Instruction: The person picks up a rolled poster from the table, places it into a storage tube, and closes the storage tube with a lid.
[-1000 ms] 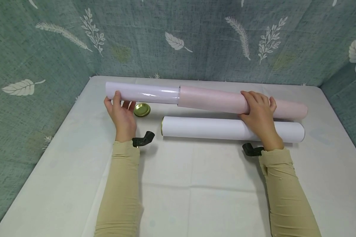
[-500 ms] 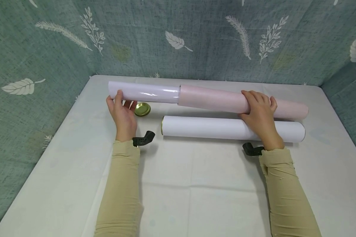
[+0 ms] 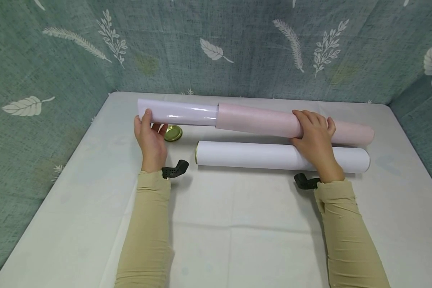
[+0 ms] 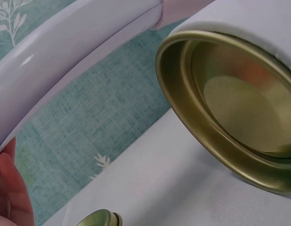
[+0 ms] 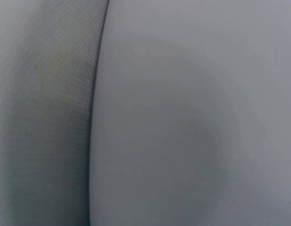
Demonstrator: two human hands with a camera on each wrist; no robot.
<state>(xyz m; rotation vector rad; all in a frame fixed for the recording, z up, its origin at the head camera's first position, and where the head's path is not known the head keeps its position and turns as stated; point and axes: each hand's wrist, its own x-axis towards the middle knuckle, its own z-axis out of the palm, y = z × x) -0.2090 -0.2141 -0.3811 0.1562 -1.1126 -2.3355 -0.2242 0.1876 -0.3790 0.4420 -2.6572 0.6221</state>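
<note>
1. Glossy white roll (image 3: 183,113): upper left-centre of the frame. Long axis runs nearly level, left to right, dipping slightly rightward; free end points left, other end sits inside the left mouth of the pink tube (image 3: 255,119).
2. Pink tube: upper centre to right of the frame, nearly in line with the roll, sloping down gently to its rounded right end.
3. Left hand (image 3: 152,146): clamped on the roll near its free end, 1 digit across the near face, others below or behind.
4. Right hand (image 3: 317,138): clamped on the pink tube right of its middle, fingers over the top. The right wrist view shows only blurred pale surfaces.
5. White tube (image 3: 245,155): below the pink tube in the frame, long axis nearly level, under the right hand; contact with it cannot be told. Its recessed gold end (image 4: 249,117) faces left.
6. Gold lid (image 3: 173,133): on the white-covered table (image 3: 209,240), just beside the left hand's fingers.
</note>
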